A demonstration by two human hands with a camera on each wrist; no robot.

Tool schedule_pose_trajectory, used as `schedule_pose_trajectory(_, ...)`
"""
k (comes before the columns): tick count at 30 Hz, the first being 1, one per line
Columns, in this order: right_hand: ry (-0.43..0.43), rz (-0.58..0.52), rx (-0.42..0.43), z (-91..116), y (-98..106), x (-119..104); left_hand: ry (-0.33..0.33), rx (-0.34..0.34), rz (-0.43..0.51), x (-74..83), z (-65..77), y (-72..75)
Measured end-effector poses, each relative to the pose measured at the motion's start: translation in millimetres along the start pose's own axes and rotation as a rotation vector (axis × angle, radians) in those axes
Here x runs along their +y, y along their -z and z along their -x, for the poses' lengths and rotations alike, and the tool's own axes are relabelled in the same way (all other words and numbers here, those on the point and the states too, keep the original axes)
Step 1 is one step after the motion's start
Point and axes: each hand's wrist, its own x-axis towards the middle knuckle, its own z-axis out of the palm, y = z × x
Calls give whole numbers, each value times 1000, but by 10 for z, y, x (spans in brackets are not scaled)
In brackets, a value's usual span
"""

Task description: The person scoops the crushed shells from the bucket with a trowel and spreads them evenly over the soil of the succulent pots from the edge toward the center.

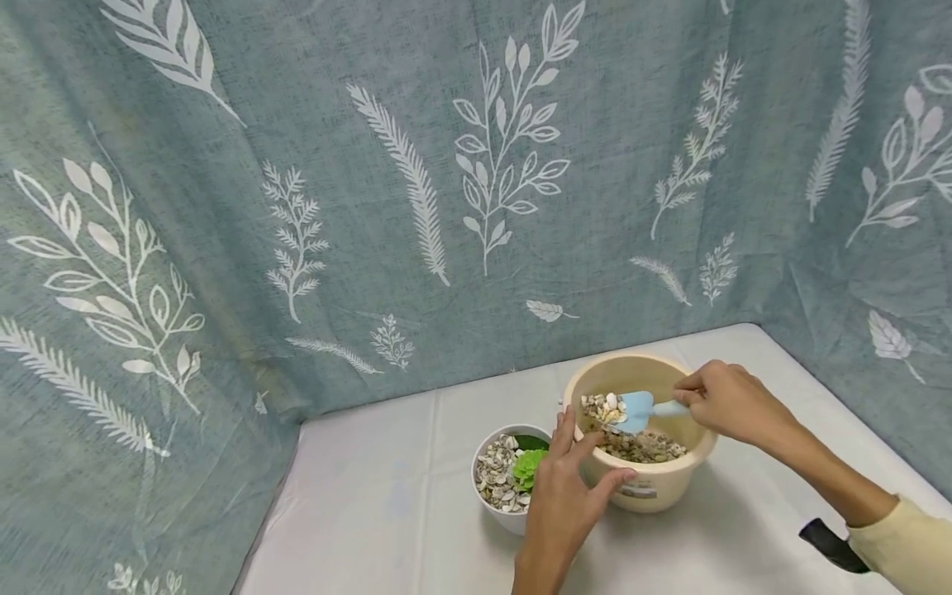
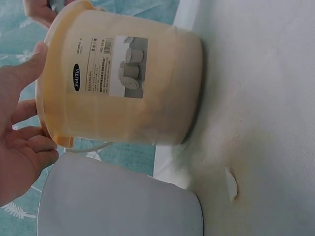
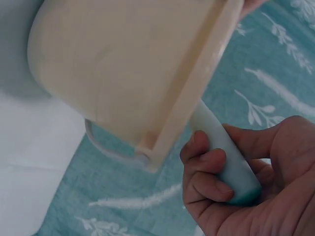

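Note:
A cream plastic bucket (image 1: pixel 673 492) stands on the table with gravel and shell pieces (image 1: pixel 643 446) inside. My left hand (image 1: pixel 568 487) holds its near-left rim, thumb and fingers spread along the edge. From the right, my right hand (image 1: pixel 729 401) grips the handle of a light blue hand trowel (image 1: pixel 635 411), fingers curled round it in the right wrist view. Over the bucket's opening, the trowel's blade points left, with pale shell pieces at its tip. Left of the bucket is a white pot (image 1: pixel 509 522) holding shell pieces and a green succulent (image 1: pixel 529 469), partly hidden by my left hand.
A white cloth covers the table (image 1: pixel 372 504). Behind it hangs a blue-green curtain (image 1: pixel 416 207) with white leaf prints. One pale shell piece (image 2: pixel 231 184) lies on the table near the pot. The bucket's wire handle (image 3: pixel 106 150) hangs down at its side.

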Motion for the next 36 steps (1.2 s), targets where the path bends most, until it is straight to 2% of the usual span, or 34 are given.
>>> schedule_pose_trajectory(6,-1,-3,24,64,97,-57,11,11,-17,-42,7,73)
schedule_pose_trajectory(11,15,-7,34,94,182,-141,47,-34,29,-76,-20,186)
schedule_pose_trajectory(13,20,-10,35,96,213,-184,75,-37,79,-99,-26,255)
schedule_pose_trajectory(17,49,-17,32,82,246,-299,127,18,152,-195,16,432)
schedule_pose_trajectory(20,82,-26,22,64,243,-413,165,30,145,-308,88,580)
schedule_pose_trajectory(24,111,-37,11,29,214,-576,232,-24,112,-484,192,734)
schedule_pose_trajectory(29,172,-5,-5,-29,106,-758,322,-108,86,-634,312,817)
schedule_pose_trajectory(36,209,31,-65,-122,-150,-994,348,-143,88,-721,381,830)
